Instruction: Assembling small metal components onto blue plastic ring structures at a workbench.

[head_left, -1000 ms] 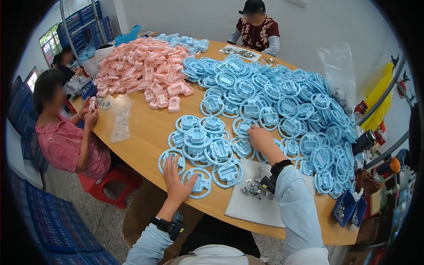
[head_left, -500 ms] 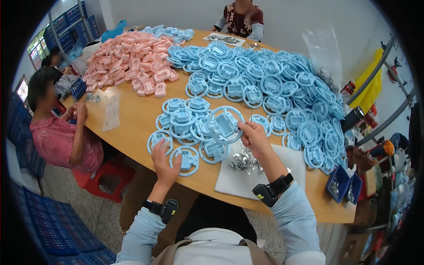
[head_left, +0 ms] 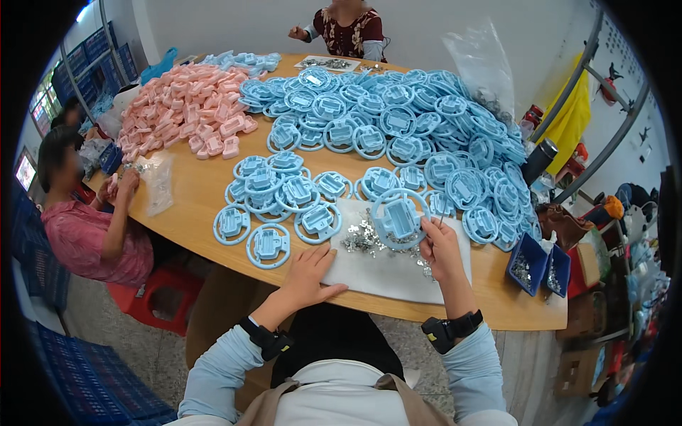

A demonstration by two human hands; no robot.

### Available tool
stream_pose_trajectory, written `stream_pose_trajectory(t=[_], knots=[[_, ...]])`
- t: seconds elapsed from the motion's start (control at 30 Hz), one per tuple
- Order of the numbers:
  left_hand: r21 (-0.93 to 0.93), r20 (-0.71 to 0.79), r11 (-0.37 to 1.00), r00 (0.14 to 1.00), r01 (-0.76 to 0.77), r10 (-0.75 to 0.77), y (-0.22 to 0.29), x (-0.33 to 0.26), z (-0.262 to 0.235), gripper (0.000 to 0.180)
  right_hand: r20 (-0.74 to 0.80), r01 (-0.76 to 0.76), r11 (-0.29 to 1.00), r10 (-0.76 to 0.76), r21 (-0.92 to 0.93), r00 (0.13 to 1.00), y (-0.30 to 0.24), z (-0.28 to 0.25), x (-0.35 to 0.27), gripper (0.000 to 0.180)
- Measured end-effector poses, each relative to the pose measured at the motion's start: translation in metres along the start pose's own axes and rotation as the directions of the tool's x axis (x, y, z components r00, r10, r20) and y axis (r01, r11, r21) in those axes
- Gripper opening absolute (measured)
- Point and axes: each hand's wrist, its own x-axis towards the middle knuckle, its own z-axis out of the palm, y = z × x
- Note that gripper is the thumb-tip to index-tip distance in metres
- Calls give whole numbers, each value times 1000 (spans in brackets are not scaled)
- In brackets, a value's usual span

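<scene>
My right hand grips the right rim of a light-blue plastic ring part, shaped like a toy steering wheel with a boxed centre. It holds the part tilted above a white pad. A thin dark rod sticks up from the same hand; its kind is unclear. My left hand rests open with fingers spread at the pad's left edge and the table edge, holding nothing. Small shiny metal pieces lie on the pad, partly hidden behind the held part. A small group of blue ring parts lies just beyond my left hand.
A large heap of blue ring parts covers the table's far right, beside a heap of pink parts. Two blue bins with metal pieces stand at the right edge. One person sits left, another opposite.
My right hand has brought the blue ring part down and to the right, over the pad. My left hand has come down from the air onto the pad's edge. The view has shifted.
</scene>
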Motion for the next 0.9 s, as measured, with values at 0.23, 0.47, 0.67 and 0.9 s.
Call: stream_pose_trajectory(t=[0.23,0.47,0.67,0.9], knots=[[13,31,1000,999,17,-17,-13,23,-9,46,55,-111,990,107,86,993,26,13,-11,15],[261,-8,965,1000,7,-5,-48,35,-11,31,122,-214,976,208,42,971,43,8,-33,15],[-77,-228,986,960,148,-162,-37,27,-17,32,128,-312,939,295,144,947,59,8,-37,17],[-959,284,-155,797,237,-533,33,-4,1,55,289,-406,910,368,83,884,73,53,-34,15]])
